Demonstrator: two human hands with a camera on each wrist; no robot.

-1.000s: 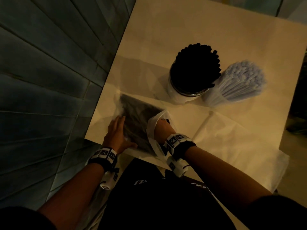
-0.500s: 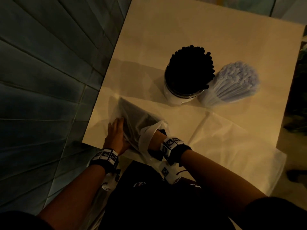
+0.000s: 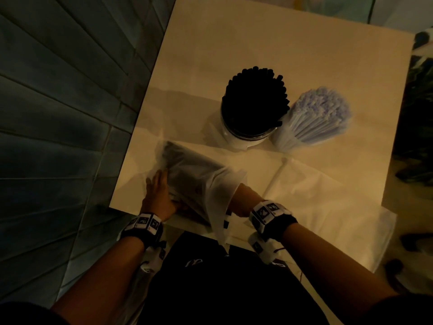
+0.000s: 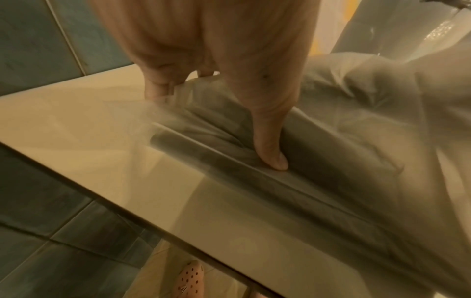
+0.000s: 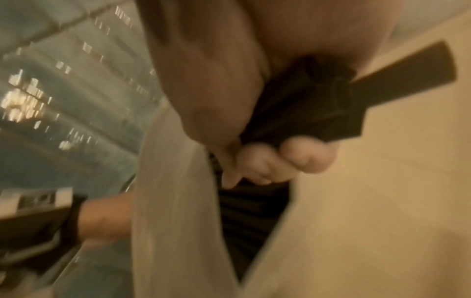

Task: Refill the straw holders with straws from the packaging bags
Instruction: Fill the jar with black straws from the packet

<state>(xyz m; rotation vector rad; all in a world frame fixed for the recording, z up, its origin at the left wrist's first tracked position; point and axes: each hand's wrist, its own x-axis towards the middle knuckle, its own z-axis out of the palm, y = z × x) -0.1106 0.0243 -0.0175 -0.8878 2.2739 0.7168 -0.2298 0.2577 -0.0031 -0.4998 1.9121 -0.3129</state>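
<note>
A translucent packaging bag [image 3: 194,177] of black straws lies at the table's near left corner. My left hand [image 3: 156,192] rests against its left side with straight fingers, and its thumb [image 4: 270,155] presses on the plastic. My right hand [image 5: 277,161] reaches into the bag's mouth and grips a bundle of black straws [image 5: 318,104]; in the head view the bag hides its fingers. Behind the bag, a round jar holder [image 3: 246,139] stands packed with black straws [image 3: 255,102]. Right of it a second holder carries pale blue-white straws [image 3: 318,113].
A flat white bag [image 3: 328,207] lies on the table's near right and hangs over the edge. The table's near edge [image 4: 178,240] runs just under my wrists. A dark tiled wall [image 3: 58,137] stands on the left. The far half of the table [image 3: 257,43] is bare.
My right wrist has drawn back toward the near edge, out of the bag's mouth. The bag has slid nearer and bunched up. My left hand stays on its left side.
</note>
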